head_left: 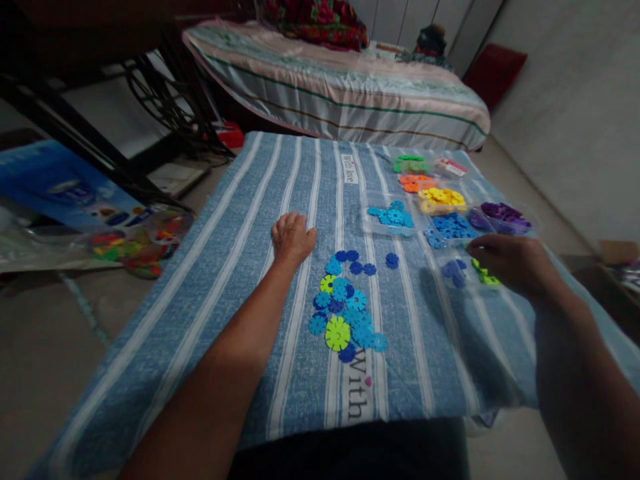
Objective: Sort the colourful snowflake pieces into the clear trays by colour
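Note:
A flat cluster of joined blue, dark blue and yellow-green snowflake discs lies in the middle of a blue striped towel. My left hand rests palm down on the towel just left of the cluster, fingers curled under. My right hand reaches to the right side, fingers bent over a clear tray that has dark blue discs and lime green discs. What the right fingers hold is hidden.
Clear trays of sorted discs stand at the towel's far right: green, orange, yellow, light blue, blue, purple. A bag of mixed discs lies on the floor at left. A bed is behind.

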{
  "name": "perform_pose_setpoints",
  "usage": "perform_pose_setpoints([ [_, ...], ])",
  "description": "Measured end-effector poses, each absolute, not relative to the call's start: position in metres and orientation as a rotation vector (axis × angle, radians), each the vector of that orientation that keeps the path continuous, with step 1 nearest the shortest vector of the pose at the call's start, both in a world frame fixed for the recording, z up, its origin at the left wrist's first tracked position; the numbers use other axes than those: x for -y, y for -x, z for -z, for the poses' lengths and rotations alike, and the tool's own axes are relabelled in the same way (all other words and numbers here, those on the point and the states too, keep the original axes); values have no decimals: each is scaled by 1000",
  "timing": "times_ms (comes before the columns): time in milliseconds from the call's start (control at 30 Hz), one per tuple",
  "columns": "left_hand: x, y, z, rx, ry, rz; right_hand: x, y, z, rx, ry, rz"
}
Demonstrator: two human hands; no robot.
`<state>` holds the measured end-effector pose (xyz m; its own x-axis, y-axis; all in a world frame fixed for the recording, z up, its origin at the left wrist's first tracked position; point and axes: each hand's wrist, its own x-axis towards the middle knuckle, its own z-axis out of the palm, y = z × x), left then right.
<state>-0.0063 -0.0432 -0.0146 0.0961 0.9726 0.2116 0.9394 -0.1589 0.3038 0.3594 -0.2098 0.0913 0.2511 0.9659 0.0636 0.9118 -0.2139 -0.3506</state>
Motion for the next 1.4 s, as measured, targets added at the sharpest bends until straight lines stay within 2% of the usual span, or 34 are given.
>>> perform_pose_setpoints([
  [133,44,6,13,-1966,-2241,-579,229,-298,-84,1944,1775,-566],
  [267,45,6,13,-1969,-2235,-592,233,-238,-63,2218,1663,-763],
  [600,46,6,12,-1969,-2228,-589,211,-168,-52,2527,1775,-738],
  [933,48,5,9,-1976,-2211,-558,201,-174,-54,2546,2061,-501],
  [1400,47,5,10,-1963,-2207,-574,204,-147,-55,2611,2000,-607],
])
